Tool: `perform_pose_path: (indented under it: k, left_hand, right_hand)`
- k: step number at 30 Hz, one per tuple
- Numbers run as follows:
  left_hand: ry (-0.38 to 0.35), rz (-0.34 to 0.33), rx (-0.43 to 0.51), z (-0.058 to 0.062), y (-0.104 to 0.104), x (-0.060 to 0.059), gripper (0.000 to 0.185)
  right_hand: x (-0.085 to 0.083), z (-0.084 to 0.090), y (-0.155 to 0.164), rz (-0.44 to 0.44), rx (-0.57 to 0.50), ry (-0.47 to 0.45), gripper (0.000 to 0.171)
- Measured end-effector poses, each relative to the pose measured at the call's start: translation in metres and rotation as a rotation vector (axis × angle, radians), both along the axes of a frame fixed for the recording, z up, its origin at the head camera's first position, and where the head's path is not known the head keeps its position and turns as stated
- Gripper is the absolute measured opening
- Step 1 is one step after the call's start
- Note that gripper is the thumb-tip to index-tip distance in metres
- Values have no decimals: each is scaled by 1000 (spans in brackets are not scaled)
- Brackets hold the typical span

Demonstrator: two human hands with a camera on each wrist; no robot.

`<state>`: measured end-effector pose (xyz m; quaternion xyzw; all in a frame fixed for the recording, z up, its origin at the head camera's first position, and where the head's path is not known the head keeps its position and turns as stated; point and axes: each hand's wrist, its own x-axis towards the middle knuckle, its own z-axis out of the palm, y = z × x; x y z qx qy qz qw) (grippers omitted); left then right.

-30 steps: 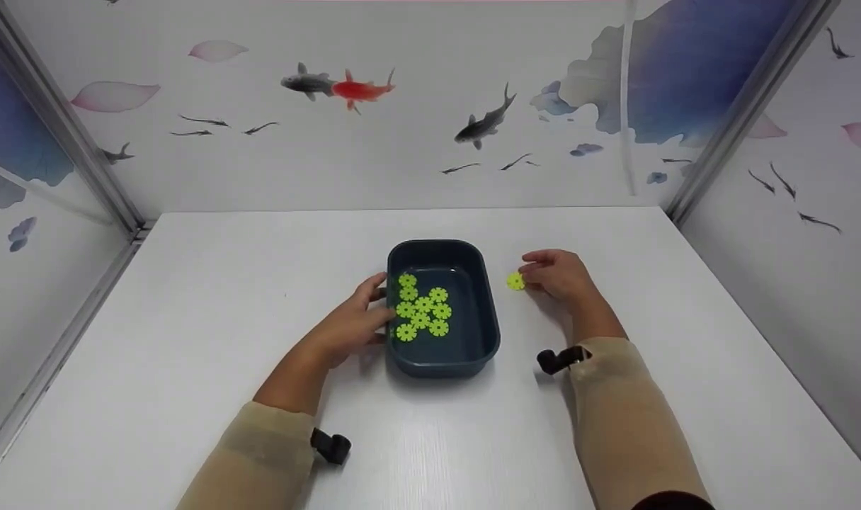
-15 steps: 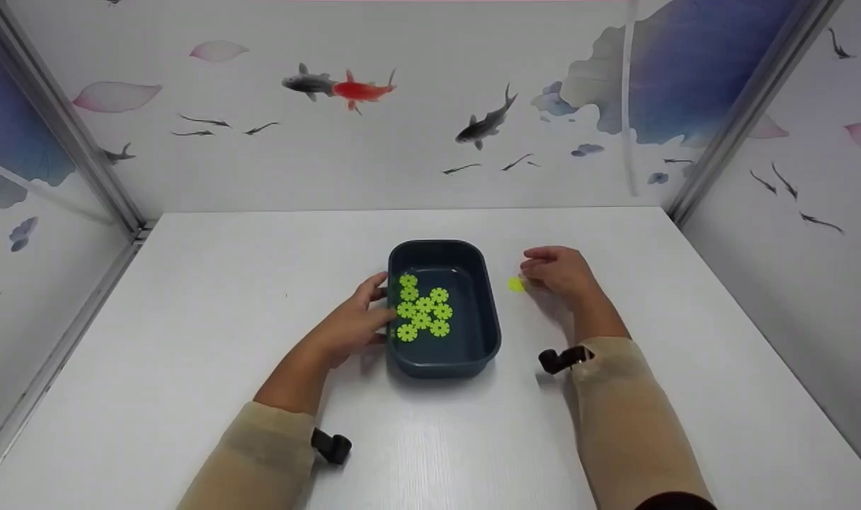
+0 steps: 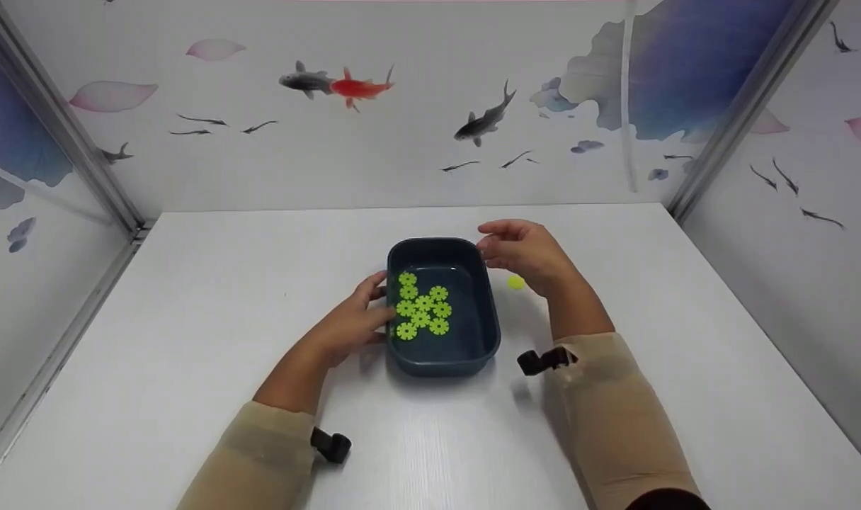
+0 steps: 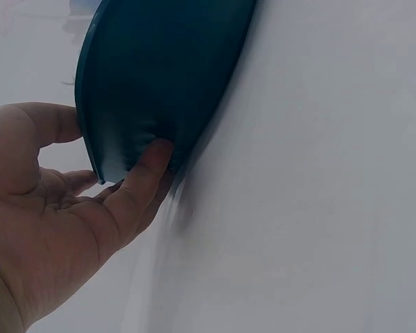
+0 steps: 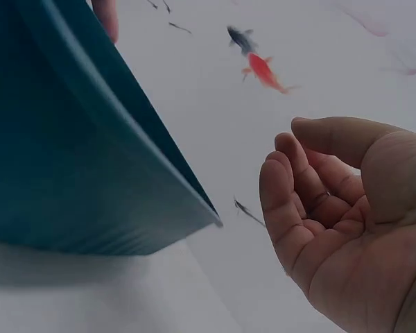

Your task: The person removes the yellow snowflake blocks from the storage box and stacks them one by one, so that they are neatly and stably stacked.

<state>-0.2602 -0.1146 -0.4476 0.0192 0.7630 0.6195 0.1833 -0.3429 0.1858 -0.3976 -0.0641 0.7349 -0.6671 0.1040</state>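
My left hand [image 3: 349, 322] presses against the left wall of the dark teal, round-cornered plastic tray [image 3: 481, 340]; on the left wrist camera I see the fingers [image 4: 142, 182] extended along the tray's outer wall with the thumb up by the rim, so the hand steadies the tray rather than wrapping it. The fingers look fairly straight, touching the plastic.

My right hand [image 3: 522, 253] hangs above the table beside the tray's far right corner, close to the rim but not touching it as far as I can tell. On the right wrist camera its fingers [image 5: 291, 201] are loosely curled and the palm holds nothing.

Inside the tray lies a cluster of flat lime-green gear-shaped plastic discs [image 3: 422, 309], packed touching one another toward the tray's left side. One more lime-green disc [image 3: 516, 282] lies on the white table [image 3: 190, 297] just right of the tray, below my right hand's palm and apart from it.

Beyond the table stand white panels printed with fish and petals [image 3: 360, 86]. Both my forearms wear beige sleeves [image 3: 614, 411], each with a black clip at the cuff.
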Motion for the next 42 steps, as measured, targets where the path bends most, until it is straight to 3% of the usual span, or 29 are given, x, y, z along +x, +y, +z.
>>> perform_pose_path:
  k: [8, 15, 22, 30, 42]
  left_hand:
    - [10, -14, 20, 0, -2, -1, 71]
    - [6, -14, -8, -1, -1, -1, 72]
    - [-3, -7, 0, -2, -1, -1, 74]
    - [-5, -10, -1, 4, 0, 4, 74]
    - [1, -28, 2, 6, 0, 4, 74]
  right_hand:
    - [-13, 8, -34, 131, -39, -75, 35]
    - [-32, 10, -56, 237, 112, -127, 45]
    - [-47, -4, -66, 315, 135, -96, 42]
    - [-51, -16, -72, 358, 385, -52, 33]
    - [-52, -18, -79, 475, 687, -45, 40]
